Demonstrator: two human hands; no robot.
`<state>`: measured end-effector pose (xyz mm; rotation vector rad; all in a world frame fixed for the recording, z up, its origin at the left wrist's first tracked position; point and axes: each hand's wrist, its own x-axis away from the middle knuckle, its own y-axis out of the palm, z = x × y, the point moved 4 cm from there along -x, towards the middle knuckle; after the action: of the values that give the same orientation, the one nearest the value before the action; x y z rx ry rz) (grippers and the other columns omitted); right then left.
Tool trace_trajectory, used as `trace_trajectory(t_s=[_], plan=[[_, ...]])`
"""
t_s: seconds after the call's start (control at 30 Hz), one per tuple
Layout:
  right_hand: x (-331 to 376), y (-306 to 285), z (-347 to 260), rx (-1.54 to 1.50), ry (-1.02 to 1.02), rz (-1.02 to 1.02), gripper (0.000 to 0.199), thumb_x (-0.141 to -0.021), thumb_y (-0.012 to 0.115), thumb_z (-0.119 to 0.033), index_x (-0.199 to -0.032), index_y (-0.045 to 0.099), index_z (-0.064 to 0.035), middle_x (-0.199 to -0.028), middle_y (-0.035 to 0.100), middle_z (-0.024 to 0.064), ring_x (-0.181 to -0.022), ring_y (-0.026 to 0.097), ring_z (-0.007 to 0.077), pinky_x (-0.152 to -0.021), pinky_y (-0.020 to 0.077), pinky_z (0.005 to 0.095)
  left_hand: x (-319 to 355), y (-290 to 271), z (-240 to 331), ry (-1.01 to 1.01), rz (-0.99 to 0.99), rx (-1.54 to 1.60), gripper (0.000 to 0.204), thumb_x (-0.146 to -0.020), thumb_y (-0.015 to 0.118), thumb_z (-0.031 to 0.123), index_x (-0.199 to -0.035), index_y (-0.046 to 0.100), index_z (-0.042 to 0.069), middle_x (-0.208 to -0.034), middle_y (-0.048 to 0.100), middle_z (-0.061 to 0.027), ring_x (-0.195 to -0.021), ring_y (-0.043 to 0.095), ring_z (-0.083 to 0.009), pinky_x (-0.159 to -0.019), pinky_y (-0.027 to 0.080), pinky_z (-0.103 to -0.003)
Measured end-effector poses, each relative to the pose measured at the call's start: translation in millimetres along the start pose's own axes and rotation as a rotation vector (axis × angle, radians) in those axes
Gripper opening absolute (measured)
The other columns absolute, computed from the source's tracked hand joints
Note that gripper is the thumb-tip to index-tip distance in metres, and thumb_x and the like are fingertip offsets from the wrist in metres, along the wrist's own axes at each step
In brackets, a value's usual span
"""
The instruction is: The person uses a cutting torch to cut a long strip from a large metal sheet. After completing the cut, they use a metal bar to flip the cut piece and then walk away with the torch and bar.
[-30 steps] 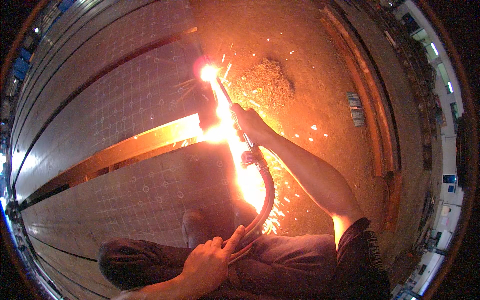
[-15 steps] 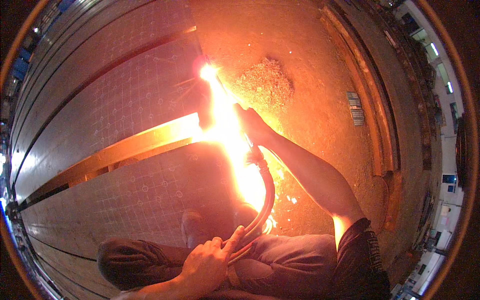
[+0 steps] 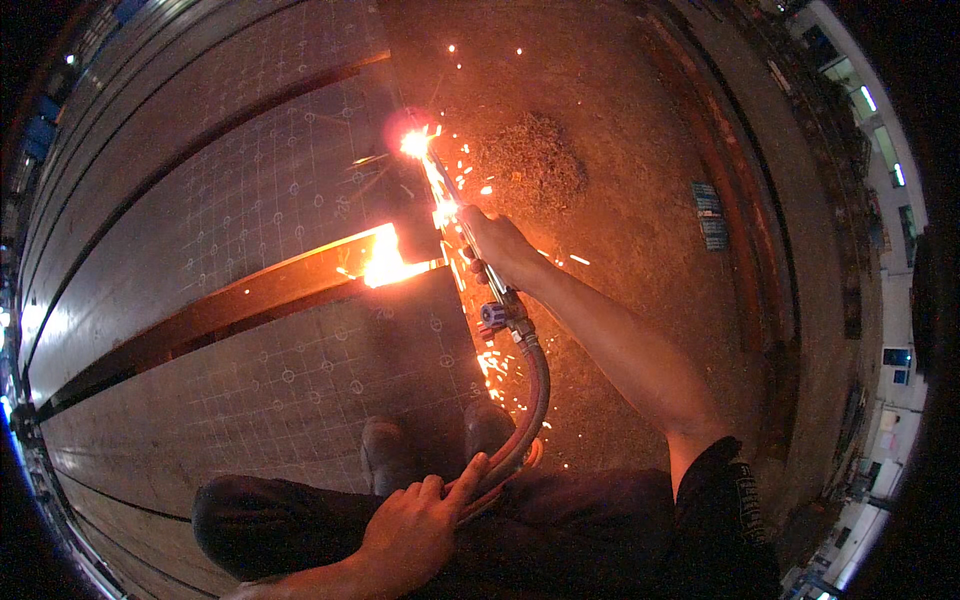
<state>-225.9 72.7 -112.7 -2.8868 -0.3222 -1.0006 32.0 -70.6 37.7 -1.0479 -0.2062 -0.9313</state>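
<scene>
My right hand [image 3: 500,247] is wrapped round the handle of a cutting torch [image 3: 508,312], whose valve knobs show below the fist. The torch's far end meets a glowing spot at the right edge of a large dark steel plate [image 3: 280,160] marked with chalk grid lines and small circles. Sparks scatter along that edge, and a second bright glow [image 3: 385,262] lies in the gap between plates. Hoses [image 3: 541,390] curve from the torch down to my lap, where my left hand [image 3: 410,525] grips them with its forefinger stretched along them.
My dark shoes [image 3: 385,450] rest on the nearer plate [image 3: 300,385]. Right of the plates lies brown ground with a heap of debris [image 3: 540,160]. Long steel beams [image 3: 735,210] run along the right, with a small flat bluish-grey thing [image 3: 710,215] beside them. Sparks fly over the ground.
The wide white-orange glare along the plate edge has shrunk to separate sparks and bright spots, and the torch now shows clearly. Both hands stay in about the same place.
</scene>
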Motion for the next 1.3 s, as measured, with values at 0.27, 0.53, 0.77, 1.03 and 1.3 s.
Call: trace_trajectory(t_s=[0.27, 0.53, 0.77, 1.03, 1.3], plan=[[6, 1, -3, 0.044, -0.071, 0.018, 0.053, -0.093, 0.041, -0.051, -0.08, 0.053, -0.0014, -0.067, 0.051, 0.0067, -0.053, 0.051, 0.0162, -0.048, 0.0445, 0.0348, 0, -9, 5, 0.008, 0.014, 0.045, 0.08, -0.078, 0.061, 0.007, -0.151, 0.028, 0.013, -0.082, 0.056, -0.0124, -0.073, 0.06, -0.0292, -0.066, 0.053, -0.041], [1, -6, -1, 0.106, -0.082, -0.025, 0.051, -0.093, 0.041, -0.05, -0.085, 0.052, -0.0015, -0.067, 0.049, 0.0051, -0.051, 0.049, 0.0154, -0.046, 0.0449, 0.0343, 0, 1, -2, 0.004, 0.036, 0.028, 0.084, -0.076, 0.064, 0.006, -0.151, 0.028, 0.014, -0.084, 0.056, -0.0129, -0.075, 0.061, -0.0292, -0.067, 0.053, -0.041], [7, -5, -5, 0.164, -0.09, -0.018, 0.056, -0.093, 0.039, -0.052, -0.075, 0.053, -0.0014, -0.061, 0.051, 0.0067, -0.047, 0.05, 0.0166, -0.047, 0.0437, 0.0356, 0, -3, 1, 0.013, 0.03, 0.037, 0.086, -0.074, 0.065, 0.006, -0.151, 0.028, 0.014, -0.084, 0.056, -0.0123, -0.075, 0.06, -0.0293, -0.067, 0.053, -0.041], [7, -6, -4, 0.155, -0.104, -0.019, 0.056, -0.093, 0.038, -0.051, -0.076, 0.055, -0.0006, -0.059, 0.05, 0.0071, -0.048, 0.05, 0.0176, -0.048, 0.0432, 0.0369, 0, -1, 0, 0.029, 0.043, 0.016, 0.085, -0.074, 0.065, 0.007, -0.151, 0.029, 0.014, -0.082, 0.055, -0.0123, -0.072, 0.06, -0.0282, -0.066, 0.053, -0.04], [6, -7, 1, 0.12, -0.042, -0.006, 0.054, -0.093, 0.04, -0.051, -0.082, 0.056, -0.0005, -0.062, 0.051, 0.0063, -0.051, 0.051, 0.0165, -0.047, 0.0431, 0.0357, 0, -2, 0, 0.047, 0.021, 0.021, 0.081, -0.078, 0.064, 0.01, -0.151, 0.029, 0.011, -0.085, 0.058, -0.0151, -0.075, 0.062, -0.0283, -0.067, 0.054, -0.04]])
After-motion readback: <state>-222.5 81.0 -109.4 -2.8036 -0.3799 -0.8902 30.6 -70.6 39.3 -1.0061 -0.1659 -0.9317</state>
